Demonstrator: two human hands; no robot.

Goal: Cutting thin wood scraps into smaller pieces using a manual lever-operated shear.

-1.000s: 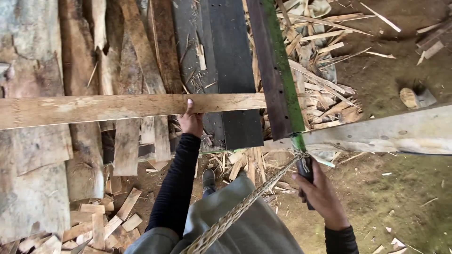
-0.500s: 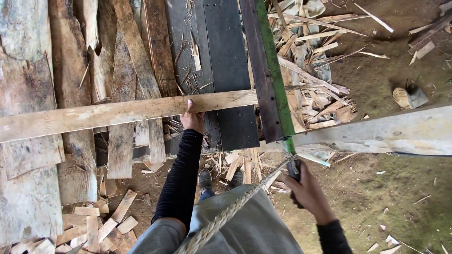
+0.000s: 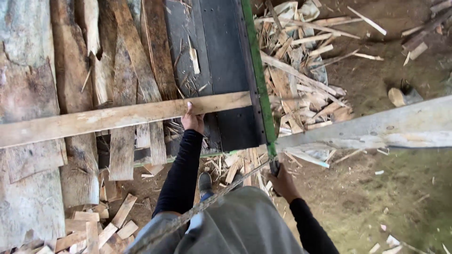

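A dirt yard strewn with offcuts surrounds a dark platform (image 3: pixel 226 70) edged by a green rail (image 3: pixel 258 80). Since a moment ago the view has swung left, and the pale, rough-sawn plank (image 3: pixel 117 117) now sits higher, lying across the platform's near edge. The left hand (image 3: pixel 193 120) grips the plank's near edge; the right hand (image 3: pixel 282 181) is closed on a dark handle (image 3: pixel 274 165) at the rail's near end.

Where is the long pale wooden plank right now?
In the head view, the long pale plank lies crosswise at left over rough slabs, the left hand gripping it beside the dark platform.
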